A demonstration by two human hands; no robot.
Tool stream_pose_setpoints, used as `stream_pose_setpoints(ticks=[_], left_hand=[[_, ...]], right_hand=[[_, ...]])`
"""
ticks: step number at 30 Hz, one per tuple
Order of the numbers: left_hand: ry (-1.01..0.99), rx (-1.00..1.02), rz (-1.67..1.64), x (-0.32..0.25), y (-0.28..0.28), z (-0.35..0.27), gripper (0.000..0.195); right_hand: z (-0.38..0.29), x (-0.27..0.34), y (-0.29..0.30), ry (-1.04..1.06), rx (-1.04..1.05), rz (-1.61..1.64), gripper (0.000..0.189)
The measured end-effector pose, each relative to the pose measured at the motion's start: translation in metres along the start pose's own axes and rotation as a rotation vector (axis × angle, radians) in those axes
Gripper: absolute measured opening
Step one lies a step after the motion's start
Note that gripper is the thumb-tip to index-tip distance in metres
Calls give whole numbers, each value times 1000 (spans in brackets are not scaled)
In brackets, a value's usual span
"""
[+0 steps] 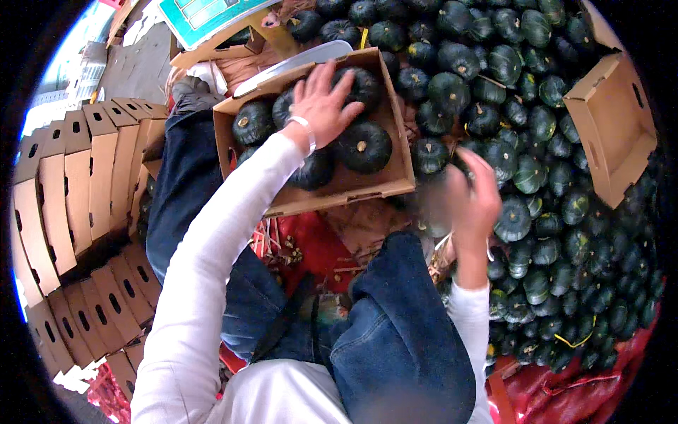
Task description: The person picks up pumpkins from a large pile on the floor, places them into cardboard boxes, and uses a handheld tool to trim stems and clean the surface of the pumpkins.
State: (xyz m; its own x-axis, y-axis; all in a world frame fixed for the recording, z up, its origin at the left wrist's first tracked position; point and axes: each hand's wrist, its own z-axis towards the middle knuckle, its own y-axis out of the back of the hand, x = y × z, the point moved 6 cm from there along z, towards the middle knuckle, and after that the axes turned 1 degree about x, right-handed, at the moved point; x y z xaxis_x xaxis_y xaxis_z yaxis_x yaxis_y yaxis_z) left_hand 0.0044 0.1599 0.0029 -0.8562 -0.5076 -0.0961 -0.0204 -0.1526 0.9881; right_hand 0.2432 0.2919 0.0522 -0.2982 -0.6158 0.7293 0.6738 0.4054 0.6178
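A cardboard box (275,209) stands before me at a slight tilt, with several dark green kabocha squashes (365,147) inside. My left hand (320,108), a white band at its wrist, lies palm down over the squashes at the far side, fingers spread. It hides part of those below it. To the right of the box, my right hand (471,196) is raised beside the squash pile (513,217), its fingers curved. Motion blur covers the fingers and the greyish patch by them, so whether they hold a squash does not show.
Cardboard boxes (77,196) are stacked in rows on the left. Another open box (609,127) rests on the pile at right. Behind my box are a clear plastic lid or tray (296,63) and a green-and-white weighing scale (206,21). Red sheeting (572,389) lies lower right.
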Motion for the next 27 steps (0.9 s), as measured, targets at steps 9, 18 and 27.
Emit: stream_pose_setpoints(ticks=[9,18,27], left_hand=[[373,-400,-520,46,73,-127,36],[214,-176,-584,-39,34,-83,57],[253,429,-813,-38,-47,-16,78]], right_hand=[[-136,-164,16,-709,419,-731,102],[-130,-156,14,-723,373,-1033,111],[-140,-152,63,-534,74,-285,48]])
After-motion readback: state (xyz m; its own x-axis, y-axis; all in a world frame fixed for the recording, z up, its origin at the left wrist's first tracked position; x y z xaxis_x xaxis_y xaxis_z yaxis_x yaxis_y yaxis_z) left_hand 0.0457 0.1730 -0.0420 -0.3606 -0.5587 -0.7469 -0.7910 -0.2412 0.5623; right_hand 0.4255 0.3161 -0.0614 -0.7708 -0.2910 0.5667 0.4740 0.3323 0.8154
